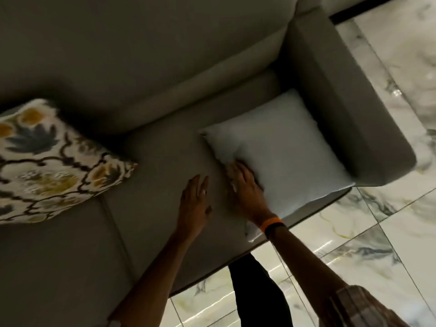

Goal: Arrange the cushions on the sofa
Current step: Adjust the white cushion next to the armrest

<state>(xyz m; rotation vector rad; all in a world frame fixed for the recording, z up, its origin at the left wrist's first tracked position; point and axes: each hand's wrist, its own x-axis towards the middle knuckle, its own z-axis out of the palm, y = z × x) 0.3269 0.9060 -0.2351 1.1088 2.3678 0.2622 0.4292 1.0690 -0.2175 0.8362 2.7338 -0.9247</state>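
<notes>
The right hand (245, 185) lies palm-down on the near left edge of the white cushion (278, 156), fingers spread and pressing into it rather than closed around it; whether any fingertips curl under the edge cannot be told. The left hand (194, 204) is open and flat, holding nothing, just beside the cushion over the bare seat of the sofa (165, 149).

The cushion lies flat in the seat corner, against the armrest (349, 107), with its near corner jutting past the front edge of the seat. That overhang is probably the main risk: a push toward the person, or a one-handed lift from this edge, could tip it off onto the tiled floor (354, 244). Pressing alone gives little hold, so it may slide instead of standing up against the backrest (141, 55).

Well apart to the left, a patterned cushion (49, 161) leans near the backrest, out of the way. The armrest limits any move to the right.
</notes>
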